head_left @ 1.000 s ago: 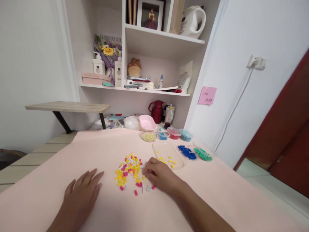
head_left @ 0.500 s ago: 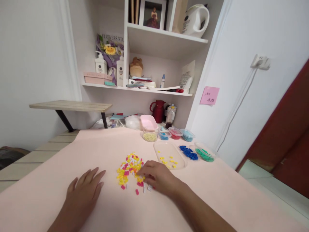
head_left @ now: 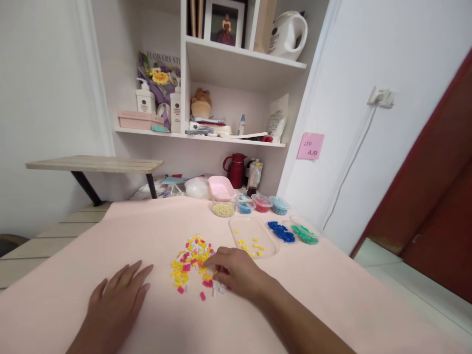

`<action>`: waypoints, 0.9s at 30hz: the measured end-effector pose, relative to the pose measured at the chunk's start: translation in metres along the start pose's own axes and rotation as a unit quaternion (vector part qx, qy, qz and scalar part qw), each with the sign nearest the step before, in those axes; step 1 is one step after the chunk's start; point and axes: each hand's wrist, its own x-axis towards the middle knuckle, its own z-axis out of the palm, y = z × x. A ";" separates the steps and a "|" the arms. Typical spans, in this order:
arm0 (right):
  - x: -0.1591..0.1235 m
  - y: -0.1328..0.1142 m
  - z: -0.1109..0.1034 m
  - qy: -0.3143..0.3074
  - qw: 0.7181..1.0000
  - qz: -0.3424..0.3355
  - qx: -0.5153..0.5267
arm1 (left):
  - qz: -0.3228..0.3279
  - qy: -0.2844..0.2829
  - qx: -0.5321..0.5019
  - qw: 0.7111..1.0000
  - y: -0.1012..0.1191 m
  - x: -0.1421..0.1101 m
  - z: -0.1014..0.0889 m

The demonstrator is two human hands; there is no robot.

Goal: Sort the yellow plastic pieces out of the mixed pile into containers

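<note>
A heap of small yellow, pink and white bricks [head_left: 190, 260] lies on the pink table cover [head_left: 155, 231]. My right hand [head_left: 234, 273] rests at the heap's right edge with its fingers curled and pinched over a few bricks; what the fingertips hold is hidden. To the left of the heap my left hand [head_left: 118, 295] lies flat on the cover, fingers stretched out and holding nothing. Just beyond my right hand sits a clear oval tray [head_left: 254, 231] with a few yellow bricks in it.
Lids with blue bricks [head_left: 282, 232] and green bricks [head_left: 304, 234] lie right of the tray. Small tubs of yellow, blue, red and teal pieces stand behind, near a pink box [head_left: 220, 187] and a red jug [head_left: 235, 169]. Shelves rise at the back; a wooden side shelf [head_left: 96, 163] juts out left.
My right hand has slid a little left into the heap's right edge, fingers closing over bricks. My left hand has stayed flat. The view has shifted slightly.
</note>
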 end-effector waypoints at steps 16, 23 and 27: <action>-0.014 0.057 -0.048 0.324 0.927 0.187 -0.002 | 0.029 0.049 -0.020 0.998 -0.024 0.018 0.040; -0.006 0.057 -0.031 0.260 0.949 0.175 -0.029 | 0.016 0.029 -0.028 0.999 -0.012 0.008 0.020; -0.001 0.058 -0.024 0.242 0.952 0.163 -0.095 | 0.005 0.022 -0.036 0.999 -0.005 0.003 0.012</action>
